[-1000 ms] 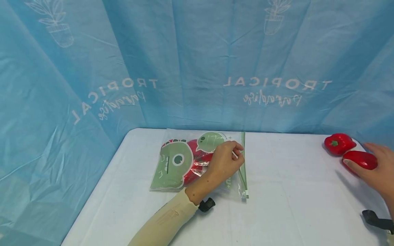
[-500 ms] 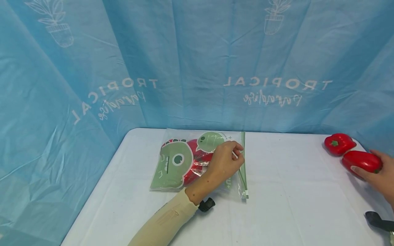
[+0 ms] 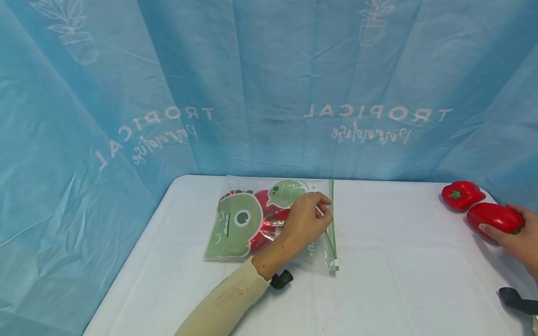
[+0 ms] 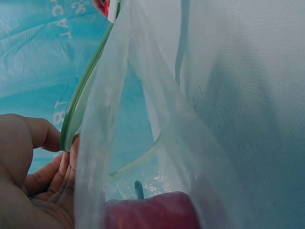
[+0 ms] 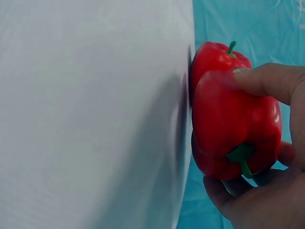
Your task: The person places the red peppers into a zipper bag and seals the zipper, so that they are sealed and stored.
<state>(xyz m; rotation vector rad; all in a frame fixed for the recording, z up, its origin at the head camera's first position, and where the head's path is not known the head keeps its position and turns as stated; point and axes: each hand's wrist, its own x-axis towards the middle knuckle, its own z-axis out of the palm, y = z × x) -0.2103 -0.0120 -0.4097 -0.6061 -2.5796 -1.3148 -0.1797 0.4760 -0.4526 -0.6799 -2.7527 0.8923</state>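
A clear zip bag (image 3: 239, 233) printed with green dinosaurs lies on the white table. My left hand (image 3: 308, 217) pinches its green zip edge (image 4: 86, 90), lifting that side so the mouth gapes. Inside the bag, a red bell pepper (image 4: 152, 212) with a green stem shows in the left wrist view. At the table's right end, my right hand (image 3: 521, 242) grips another red bell pepper (image 5: 228, 119), thumb on one side and fingers curled round the other. Right behind it sits a further red bell pepper (image 5: 217, 55), overlapped by the held one.
Blue curtains (image 3: 269, 84) with white lettering hang behind and to the left of the white table (image 3: 395, 252). Black wrist mounts (image 3: 282, 279) show below both hands. A white slider (image 3: 336, 265) sits at the near end of the bag's zip.
My right hand has drawn back slightly right and closed round the front bell pepper, which shifted a little right. The left hand and the bag have stayed put.
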